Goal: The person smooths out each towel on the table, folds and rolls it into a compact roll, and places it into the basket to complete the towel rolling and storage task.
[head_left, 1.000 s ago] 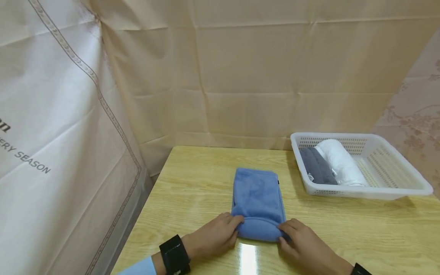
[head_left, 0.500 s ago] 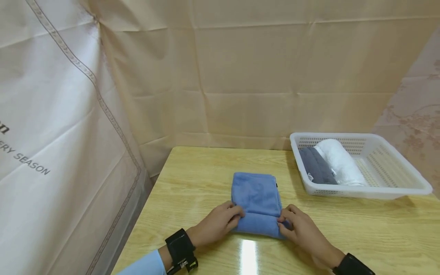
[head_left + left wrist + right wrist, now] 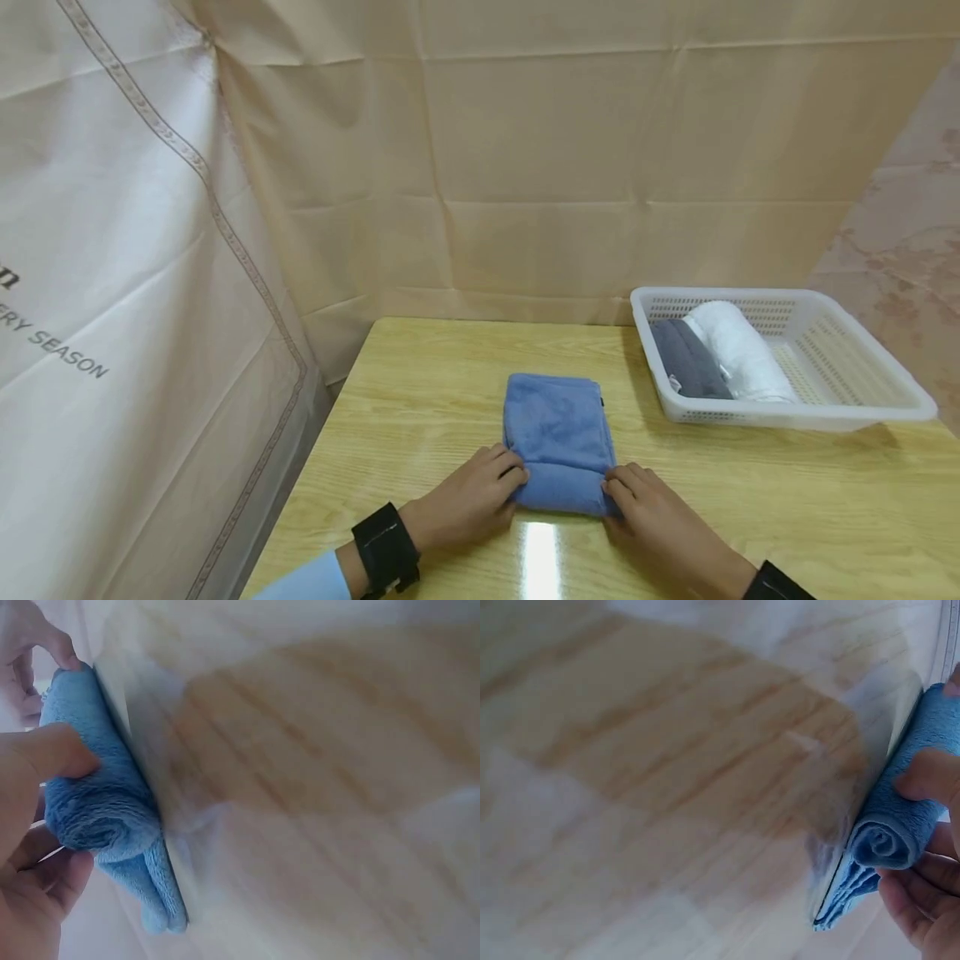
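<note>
A blue towel [image 3: 558,421] lies on the wooden table, its near end wound into a roll and its far part flat and folded. My left hand [image 3: 474,493] grips the roll's left end. At the right end my right hand [image 3: 660,518] holds it in the same way. Seen from the left wrist, the thumb presses the side of the roll [image 3: 97,802] and the fingers curl round its spiral end. The right wrist view shows the other spiral end [image 3: 885,844] between thumb and fingers, with the flat layers beyond it.
A white plastic basket [image 3: 795,415] stands at the back right of the table [image 3: 420,375]. Inside it lie a rolled white towel [image 3: 742,354] and a dark grey one [image 3: 688,360]. Beige cloth [image 3: 525,167] hangs behind the table, and a pale printed sheet [image 3: 150,333] on the left.
The blue towel's near end has been rolled farther from me, so the flat part is shorter. Both hands shifted forward with it, then slightly back, and still grip the ends.
</note>
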### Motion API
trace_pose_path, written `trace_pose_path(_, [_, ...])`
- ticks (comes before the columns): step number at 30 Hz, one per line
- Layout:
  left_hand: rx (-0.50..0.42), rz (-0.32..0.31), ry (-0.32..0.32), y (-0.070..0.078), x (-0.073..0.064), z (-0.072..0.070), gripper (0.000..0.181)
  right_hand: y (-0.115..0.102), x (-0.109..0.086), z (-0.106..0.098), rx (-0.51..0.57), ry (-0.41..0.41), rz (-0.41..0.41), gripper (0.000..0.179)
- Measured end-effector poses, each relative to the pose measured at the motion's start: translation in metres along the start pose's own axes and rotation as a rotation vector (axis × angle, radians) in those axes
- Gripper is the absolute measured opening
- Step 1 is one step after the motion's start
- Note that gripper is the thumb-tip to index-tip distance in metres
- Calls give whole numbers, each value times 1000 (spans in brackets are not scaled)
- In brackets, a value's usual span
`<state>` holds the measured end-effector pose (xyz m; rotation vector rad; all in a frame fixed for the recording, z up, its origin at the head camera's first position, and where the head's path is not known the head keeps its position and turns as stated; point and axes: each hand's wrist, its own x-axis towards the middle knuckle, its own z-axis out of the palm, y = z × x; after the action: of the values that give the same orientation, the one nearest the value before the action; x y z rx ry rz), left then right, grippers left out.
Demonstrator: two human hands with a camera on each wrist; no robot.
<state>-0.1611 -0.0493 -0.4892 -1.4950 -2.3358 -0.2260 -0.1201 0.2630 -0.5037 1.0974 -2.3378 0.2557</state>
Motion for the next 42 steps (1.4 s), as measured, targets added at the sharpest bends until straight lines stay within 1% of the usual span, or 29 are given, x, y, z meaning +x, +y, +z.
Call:
trace_pose_path(3, [-67,-41,-14,-3,0,1,26,2,2,2,40,16,66,37])
trace_pose_path(5, [-138,-84,-31,-5,-1,0,29,2,4,1,98,1,142,33])
trace_pose_path(6, [-179,-108,-41,-6,-2,0,31,3,5,0,137,-19,182,30])
trace_pose_path(9, [-346,-199,-56,-8,-2,-1,34,7,10,-4,310,-117,336,28])
trace_pose_path(10, [-396,-231,-55,-9,-1,-2,33,8,11,-6,370,-147,390,27])
trace_pose_path(12, [-468,-286,-35,-11,0,-1,28,13,14,-7,488,-191,483,26])
trace_pose_path(14, [-491,-318,-5,-13,1,2,20,17,16,-6,589,-215,546,23])
trace_pose_path(15, [-472,-316,11,-14,1,3,17,19,17,-5,619,-221,559,21])
trace_pose_path(17, [-377,-280,43,-15,1,6,16,21,18,-2,661,-222,577,19])
trace_pose_path(19, [-255,-232,57,-16,0,7,18,22,18,0,656,-204,567,18])
trace_pose_path(20, [-197,-212,60,-16,0,7,18,21,18,1,619,-183,551,19])
trace_pose_path(22, [-91,-178,54,-16,-1,6,22,19,18,2,490,-120,481,20])
trace_pose_path(23, [-58,-169,37,-16,-1,4,25,18,19,2,405,-82,431,22])
trace_pose_path(25, [-31,-164,0,-15,-3,1,35,14,20,2,241,7,320,26])
trace_pose_path(26, [-28,-161,-18,-15,-3,0,40,13,21,2,179,42,260,30])
trace_pose_path(28, [-35,-153,-43,-14,-3,-3,45,9,23,0,106,77,140,35])
trace_pose_path(30, [-49,-147,-45,-13,-2,-5,44,6,23,-1,95,72,54,39])
trace_pose_path(32, [-62,-139,-30,-12,-2,-7,43,4,21,-1,93,39,-4,43])
trace_pose_path(35, [-70,-129,-10,-12,-2,-8,43,2,17,0,57,-6,-40,38])
trace_pose_path(36, [-74,-127,-8,-12,-3,-8,44,2,16,0,47,-17,-47,38])
trace_pose_path(38, [-90,-132,-10,-12,-3,-8,45,3,15,1,35,-31,-56,47])
trace_pose_path(39, [-102,-137,-14,-12,-3,-8,44,3,14,1,34,-34,-52,45])
trace_pose_path(41, [-133,-156,-28,-12,-3,-8,42,4,16,2,52,-33,-26,29])
trace_pose_path(42, [-163,-175,-38,-12,-3,-9,41,5,17,1,74,-39,0,28])
